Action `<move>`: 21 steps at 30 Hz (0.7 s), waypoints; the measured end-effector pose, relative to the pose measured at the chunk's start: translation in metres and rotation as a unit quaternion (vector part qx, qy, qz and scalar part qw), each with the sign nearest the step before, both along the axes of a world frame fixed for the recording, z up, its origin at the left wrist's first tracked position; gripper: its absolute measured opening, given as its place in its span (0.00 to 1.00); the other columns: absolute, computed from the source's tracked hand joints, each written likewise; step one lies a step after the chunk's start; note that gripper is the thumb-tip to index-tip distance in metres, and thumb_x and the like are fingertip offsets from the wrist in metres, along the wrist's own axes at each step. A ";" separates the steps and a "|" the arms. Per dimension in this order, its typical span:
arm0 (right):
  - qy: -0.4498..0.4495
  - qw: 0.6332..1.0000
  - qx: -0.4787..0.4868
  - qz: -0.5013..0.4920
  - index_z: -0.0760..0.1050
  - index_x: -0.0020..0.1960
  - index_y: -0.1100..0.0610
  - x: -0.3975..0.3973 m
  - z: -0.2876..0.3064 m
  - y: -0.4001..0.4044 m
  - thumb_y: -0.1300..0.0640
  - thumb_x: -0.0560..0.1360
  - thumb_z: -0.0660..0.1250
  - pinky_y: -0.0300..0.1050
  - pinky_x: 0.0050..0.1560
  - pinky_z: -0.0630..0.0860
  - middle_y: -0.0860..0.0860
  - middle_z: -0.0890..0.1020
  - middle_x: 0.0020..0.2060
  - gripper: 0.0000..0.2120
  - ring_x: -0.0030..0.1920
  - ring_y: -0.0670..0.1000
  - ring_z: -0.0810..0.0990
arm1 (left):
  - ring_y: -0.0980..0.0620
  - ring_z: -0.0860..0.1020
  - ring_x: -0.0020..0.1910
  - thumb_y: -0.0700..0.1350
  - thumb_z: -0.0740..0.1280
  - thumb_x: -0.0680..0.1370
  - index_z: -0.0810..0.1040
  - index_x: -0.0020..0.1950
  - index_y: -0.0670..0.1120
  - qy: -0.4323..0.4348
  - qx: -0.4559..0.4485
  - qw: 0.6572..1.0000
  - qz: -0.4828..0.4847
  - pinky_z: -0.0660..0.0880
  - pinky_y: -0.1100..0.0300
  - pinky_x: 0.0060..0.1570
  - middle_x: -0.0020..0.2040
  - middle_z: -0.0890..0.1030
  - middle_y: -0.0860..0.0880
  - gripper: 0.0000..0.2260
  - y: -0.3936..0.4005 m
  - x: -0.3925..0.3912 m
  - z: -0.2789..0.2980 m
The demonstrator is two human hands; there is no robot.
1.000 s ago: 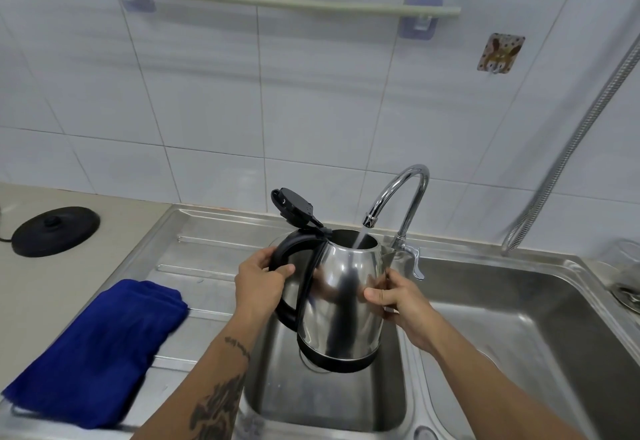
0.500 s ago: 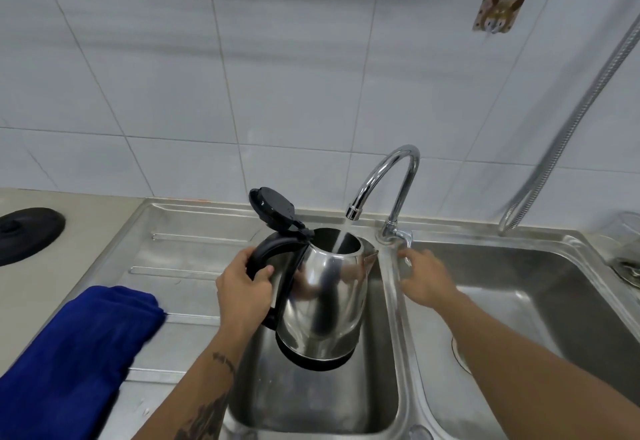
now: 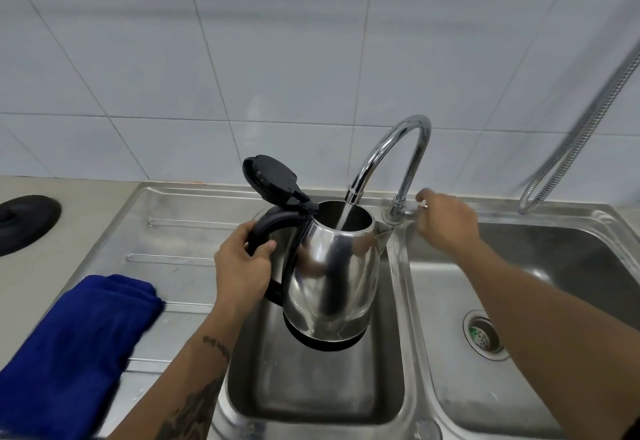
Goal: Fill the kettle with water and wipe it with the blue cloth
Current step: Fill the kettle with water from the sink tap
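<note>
A shiny steel kettle [image 3: 332,280] with a black handle and its black lid flipped up hangs over the small left sink basin [image 3: 311,387]. My left hand [image 3: 242,266] is wrapped around the handle. Water streams from the curved chrome tap [image 3: 391,152] straight into the kettle's mouth. My right hand [image 3: 446,225] is at the tap's lever beside the tap base, fingers curled on it, slightly blurred. The blue cloth [image 3: 76,353] lies folded on the steel draining board at the lower left.
The kettle's round black base [image 3: 27,225] sits on the counter at far left. A larger right basin [image 3: 519,301] has a drain strainer [image 3: 485,335]. A metal shower hose [image 3: 581,128] hangs down the tiled wall at right.
My right hand left the kettle's side and went to the tap lever. The kettle stays under the running water, now held by my left hand alone. The view tilted down.
</note>
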State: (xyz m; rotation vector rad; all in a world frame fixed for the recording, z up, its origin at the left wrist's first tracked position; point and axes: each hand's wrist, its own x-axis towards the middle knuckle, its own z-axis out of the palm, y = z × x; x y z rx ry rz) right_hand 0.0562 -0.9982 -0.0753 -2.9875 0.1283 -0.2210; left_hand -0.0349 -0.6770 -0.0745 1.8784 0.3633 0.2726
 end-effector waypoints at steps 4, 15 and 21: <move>0.022 0.991 0.094 -0.089 0.76 0.57 0.54 0.022 0.017 -0.015 0.49 0.77 0.65 0.53 0.51 0.73 0.61 0.82 0.53 0.13 0.55 0.65 0.79 | 0.51 0.83 0.49 0.37 0.69 0.76 0.81 0.55 0.50 -0.001 -0.016 1.000 0.000 0.78 0.55 0.53 0.46 0.85 0.53 0.11 -0.001 0.004 0.002; 0.040 0.965 0.203 -0.163 0.72 0.64 0.57 0.015 0.020 -0.006 0.49 0.75 0.64 0.54 0.55 0.74 0.61 0.79 0.58 0.20 0.58 0.64 0.78 | 0.51 0.83 0.48 0.35 0.69 0.77 0.81 0.55 0.48 -0.008 -0.017 1.000 -0.007 0.75 0.60 0.50 0.45 0.84 0.51 0.11 0.003 0.002 0.001; 0.052 0.926 0.344 -0.147 0.67 0.72 0.58 -0.058 0.021 0.027 0.58 0.71 0.70 0.50 0.57 0.74 0.58 0.77 0.62 0.30 0.59 0.59 0.78 | 0.57 0.81 0.47 0.34 0.68 0.78 0.80 0.55 0.47 -0.028 -0.023 0.999 0.010 0.71 0.71 0.43 0.45 0.83 0.51 0.10 0.009 -0.024 0.010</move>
